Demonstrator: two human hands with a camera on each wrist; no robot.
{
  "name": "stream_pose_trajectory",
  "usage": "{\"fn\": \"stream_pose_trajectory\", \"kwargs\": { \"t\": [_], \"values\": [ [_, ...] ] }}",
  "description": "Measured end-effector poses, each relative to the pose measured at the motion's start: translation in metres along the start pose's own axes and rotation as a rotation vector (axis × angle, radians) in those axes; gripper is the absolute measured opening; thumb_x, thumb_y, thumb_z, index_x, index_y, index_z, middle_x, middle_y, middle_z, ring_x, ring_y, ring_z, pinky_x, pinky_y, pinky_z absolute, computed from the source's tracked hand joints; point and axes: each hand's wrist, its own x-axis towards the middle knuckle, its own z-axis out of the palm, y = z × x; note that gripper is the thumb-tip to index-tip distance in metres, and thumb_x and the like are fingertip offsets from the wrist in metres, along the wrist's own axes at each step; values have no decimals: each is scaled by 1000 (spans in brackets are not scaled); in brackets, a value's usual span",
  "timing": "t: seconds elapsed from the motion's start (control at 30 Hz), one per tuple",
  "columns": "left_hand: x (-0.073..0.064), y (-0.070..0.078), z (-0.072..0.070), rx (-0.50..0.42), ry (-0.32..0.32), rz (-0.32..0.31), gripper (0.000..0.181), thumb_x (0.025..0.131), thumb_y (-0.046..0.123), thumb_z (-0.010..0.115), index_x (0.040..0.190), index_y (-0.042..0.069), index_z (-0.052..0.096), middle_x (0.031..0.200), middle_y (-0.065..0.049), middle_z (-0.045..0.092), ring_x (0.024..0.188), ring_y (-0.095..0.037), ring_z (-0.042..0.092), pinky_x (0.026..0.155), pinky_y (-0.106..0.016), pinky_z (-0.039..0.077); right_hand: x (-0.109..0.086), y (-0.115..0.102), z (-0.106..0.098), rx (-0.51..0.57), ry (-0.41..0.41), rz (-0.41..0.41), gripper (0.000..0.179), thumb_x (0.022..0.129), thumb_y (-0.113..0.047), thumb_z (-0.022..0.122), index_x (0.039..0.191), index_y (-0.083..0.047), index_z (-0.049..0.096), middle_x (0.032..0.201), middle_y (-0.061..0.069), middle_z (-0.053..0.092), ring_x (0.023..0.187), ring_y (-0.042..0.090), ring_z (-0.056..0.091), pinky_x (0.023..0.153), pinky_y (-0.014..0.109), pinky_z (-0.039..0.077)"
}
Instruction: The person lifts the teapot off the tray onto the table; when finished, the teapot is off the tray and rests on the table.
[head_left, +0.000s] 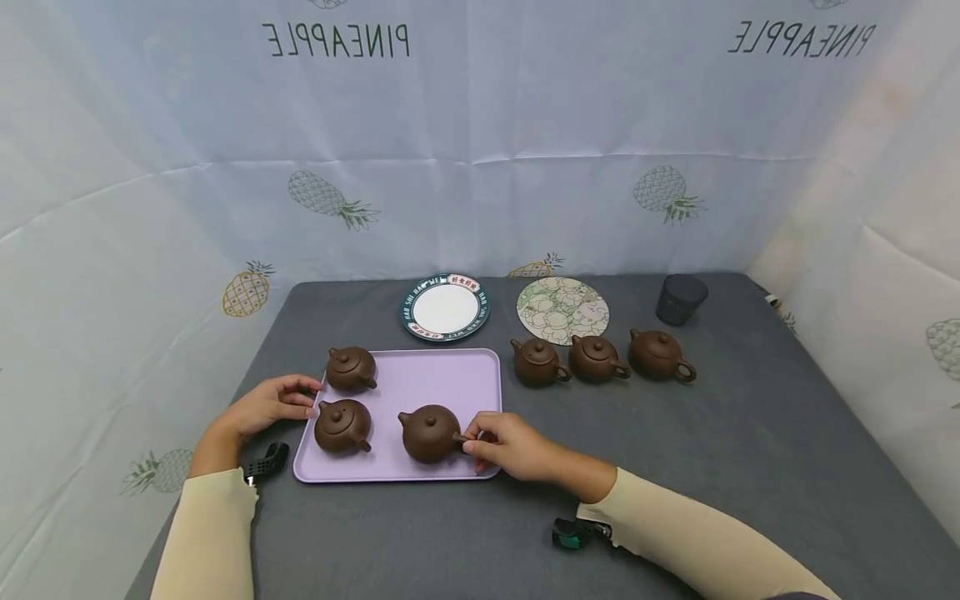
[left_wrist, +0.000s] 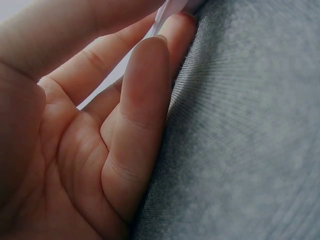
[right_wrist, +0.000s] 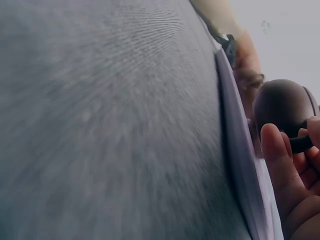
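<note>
Backdrop: white curtain (head_left: 420,100), creased, printed with pineapples and the mirrored word PINEAPPLE, behind and to both sides.

Surface (head_left: 420,542): dark grey, cloth-covered.

Sleeves, two: cream, left sleeve (head_left: 206,533) and right sleeve (head_left: 690,525), entering from the near edge.

Tray (head_left: 423,379): lilac, rectangular, low-rimmed, left of centre on the surface.

Plate (head_left: 446,308): round, white centre, dark green lettered border; behind the tray.

Mat (head_left: 562,310): round, pale, leafy pattern; to the right of the plate.

Right hand (head_left: 513,447): fingers and thumb closed in a pinch on the handle of the held teapot (head_left: 430,434), at the tray's front right; cannot tell whether fully resting on the tray.

Left hand (head_left: 270,406): fingers loosely bent, at the tray's left rim, nothing in grasp; near the front-left teapot (head_left: 342,426), with the back-left teapot (head_left: 349,369) just behind, both upright and lidded.

Row of three further teapots (head_left: 594,359): brown, lidded, handles to the right; on the surface right of the tray, close in front of the mat.

Tumbler (head_left: 681,300): dark, translucent; far right, behind the row.

Wrist devices, two: black, at left wrist (head_left: 267,461) and right wrist (head_left: 581,533).
</note>
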Motion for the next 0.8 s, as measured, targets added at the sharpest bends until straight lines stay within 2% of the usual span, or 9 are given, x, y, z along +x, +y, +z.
{"fn": "stream_pose_trajectory", "kwargs": {
  "t": [0.17,0.33,0.57,0.8],
  "values": [
    [0,3,1,-9,-2,1,44,88,-3,67,126,-15,47,99,-11,70,91,-11,66,76,-21,50,-19,-3,-21,43,37,23,7,95,-8,63,90,-2,62,87,6,58,70,21,66,64,34,56],
    [1,5,1,-9,-8,14,44,89,-3,66,126,-16,47,99,-13,70,91,-10,66,76,-21,50,-39,-3,-44,-17,77,22,8,95,-9,63,91,-2,63,89,7,59,71,22,66,65,36,55],
    [0,1,1,9,5,14,43,88,-3,68,124,-14,49,98,-7,71,91,-11,67,77,-21,50,-62,1,-72,-70,100,56,12,97,-14,62,93,-2,62,89,17,61,73,19,67,67,35,55],
    [2,-3,-2,2,-11,19,45,88,0,69,125,-14,48,97,-9,71,90,-9,66,76,-21,50,-80,8,-91,-55,115,112,18,98,-14,60,98,4,61,85,15,60,75,22,66,70,35,55]
  ]
}}
